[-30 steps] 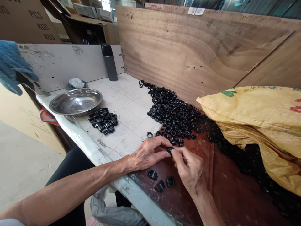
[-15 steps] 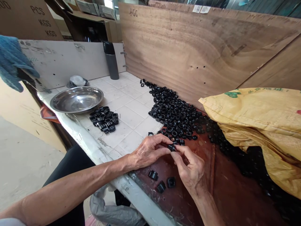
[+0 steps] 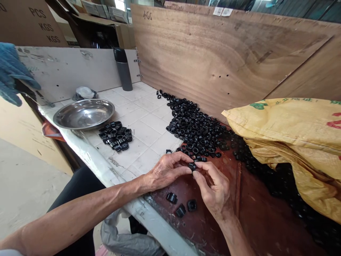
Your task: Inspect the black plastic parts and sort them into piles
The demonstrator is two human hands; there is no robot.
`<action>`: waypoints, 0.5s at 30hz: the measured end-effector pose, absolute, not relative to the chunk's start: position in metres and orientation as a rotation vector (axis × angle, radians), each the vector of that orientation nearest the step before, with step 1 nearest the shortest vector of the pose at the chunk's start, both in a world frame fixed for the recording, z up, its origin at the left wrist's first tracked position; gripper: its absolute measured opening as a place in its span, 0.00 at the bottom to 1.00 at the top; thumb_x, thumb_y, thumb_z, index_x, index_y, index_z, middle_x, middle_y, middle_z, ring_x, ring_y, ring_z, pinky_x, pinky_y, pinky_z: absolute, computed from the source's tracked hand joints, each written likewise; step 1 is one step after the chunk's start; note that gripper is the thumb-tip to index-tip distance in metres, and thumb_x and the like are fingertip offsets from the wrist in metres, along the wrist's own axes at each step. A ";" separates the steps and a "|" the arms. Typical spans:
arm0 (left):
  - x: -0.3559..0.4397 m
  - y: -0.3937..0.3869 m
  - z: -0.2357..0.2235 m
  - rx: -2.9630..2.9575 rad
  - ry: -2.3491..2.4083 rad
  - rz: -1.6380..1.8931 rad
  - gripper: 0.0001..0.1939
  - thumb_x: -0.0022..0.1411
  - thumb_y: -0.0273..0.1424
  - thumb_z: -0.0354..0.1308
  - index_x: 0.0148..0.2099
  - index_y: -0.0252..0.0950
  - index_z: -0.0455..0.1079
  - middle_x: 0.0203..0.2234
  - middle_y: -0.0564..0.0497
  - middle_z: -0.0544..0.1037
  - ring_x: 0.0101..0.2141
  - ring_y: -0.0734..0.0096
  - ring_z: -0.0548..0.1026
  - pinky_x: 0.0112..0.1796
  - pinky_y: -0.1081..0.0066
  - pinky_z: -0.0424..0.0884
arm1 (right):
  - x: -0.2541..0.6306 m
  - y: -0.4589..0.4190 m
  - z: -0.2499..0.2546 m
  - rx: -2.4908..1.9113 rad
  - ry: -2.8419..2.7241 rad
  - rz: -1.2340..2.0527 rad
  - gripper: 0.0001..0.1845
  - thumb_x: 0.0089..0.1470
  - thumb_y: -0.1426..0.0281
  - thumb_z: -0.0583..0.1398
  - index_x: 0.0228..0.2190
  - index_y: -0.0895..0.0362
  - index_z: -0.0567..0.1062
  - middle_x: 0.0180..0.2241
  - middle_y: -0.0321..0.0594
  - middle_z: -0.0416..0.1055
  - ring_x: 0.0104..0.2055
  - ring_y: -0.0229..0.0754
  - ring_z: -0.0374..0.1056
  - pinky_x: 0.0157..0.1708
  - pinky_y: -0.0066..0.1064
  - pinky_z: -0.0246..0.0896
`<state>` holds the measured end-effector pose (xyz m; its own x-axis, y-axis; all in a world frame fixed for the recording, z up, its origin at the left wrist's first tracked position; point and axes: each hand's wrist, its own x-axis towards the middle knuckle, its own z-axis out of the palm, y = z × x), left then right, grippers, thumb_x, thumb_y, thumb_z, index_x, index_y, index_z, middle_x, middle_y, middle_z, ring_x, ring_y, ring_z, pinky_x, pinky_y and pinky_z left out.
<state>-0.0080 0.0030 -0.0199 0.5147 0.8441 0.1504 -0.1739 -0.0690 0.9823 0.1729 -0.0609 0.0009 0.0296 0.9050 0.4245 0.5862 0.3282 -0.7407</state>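
My left hand (image 3: 165,172) and my right hand (image 3: 213,190) meet fingertip to fingertip over the dark red board (image 3: 239,220). Both pinch one small black plastic ring (image 3: 191,166) between them. Just beyond it lies a big heap of the same black rings (image 3: 194,128), spreading from the white tiles to the board. Three black pieces (image 3: 182,206) lie on the board under my hands. A smaller pile of black rings (image 3: 115,134) sits on the tiles to the left.
A steel bowl (image 3: 84,113) stands at the left near the counter edge. A dark flask (image 3: 123,69) stands at the back. A yellow sack (image 3: 293,138) covers the right, with more rings under it. A plywood wall (image 3: 226,57) closes the back.
My hands have stayed together on the ring and shifted slightly up and away from me; the fingers have turned it a little. Nothing else moved.
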 end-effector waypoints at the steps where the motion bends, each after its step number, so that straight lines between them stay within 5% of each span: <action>1: -0.008 0.003 -0.020 1.394 0.624 0.937 0.13 0.62 0.35 0.67 0.47 0.34 0.76 0.42 0.45 0.82 0.41 0.62 0.81 0.45 0.63 0.78 | 0.173 -0.060 -0.001 -1.386 -1.664 0.438 0.09 0.63 0.63 0.60 0.40 0.54 0.77 0.34 0.39 0.78 0.33 0.41 0.75 0.35 0.29 0.70; 4: -0.008 0.003 -0.020 1.437 0.606 0.941 0.14 0.61 0.35 0.67 0.46 0.34 0.76 0.42 0.44 0.81 0.40 0.63 0.81 0.45 0.64 0.78 | 0.171 -0.059 -0.003 -1.513 -1.622 0.463 0.18 0.66 0.59 0.56 0.27 0.54 0.75 0.20 0.34 0.71 0.21 0.38 0.68 0.25 0.27 0.65; 8: -0.007 0.003 -0.023 1.386 0.622 0.931 0.15 0.61 0.36 0.68 0.47 0.34 0.75 0.41 0.44 0.82 0.40 0.62 0.81 0.44 0.63 0.78 | 0.168 -0.061 0.006 -1.507 -1.623 0.500 0.15 0.65 0.58 0.57 0.34 0.55 0.77 0.24 0.36 0.74 0.24 0.38 0.70 0.27 0.26 0.65; 11: -0.007 0.003 -0.021 1.361 0.630 0.904 0.16 0.61 0.37 0.67 0.47 0.33 0.75 0.40 0.44 0.82 0.40 0.61 0.81 0.44 0.62 0.77 | 0.169 -0.063 0.011 -1.520 -1.664 0.448 0.19 0.64 0.59 0.59 0.23 0.54 0.73 0.19 0.33 0.68 0.21 0.36 0.65 0.24 0.25 0.62; 15: -0.009 0.001 -0.011 1.371 0.705 0.901 0.16 0.60 0.38 0.67 0.45 0.33 0.75 0.40 0.45 0.82 0.41 0.62 0.80 0.45 0.64 0.76 | 0.171 -0.064 0.007 -1.412 -1.654 0.470 0.10 0.62 0.63 0.60 0.40 0.55 0.78 0.34 0.40 0.78 0.34 0.41 0.74 0.35 0.27 0.69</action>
<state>-0.0093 0.0012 -0.0108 0.5021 0.8607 0.0843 -0.1255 -0.0240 0.9918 0.1709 -0.0638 0.0073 0.0391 0.9265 0.3742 0.5917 0.2803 -0.7559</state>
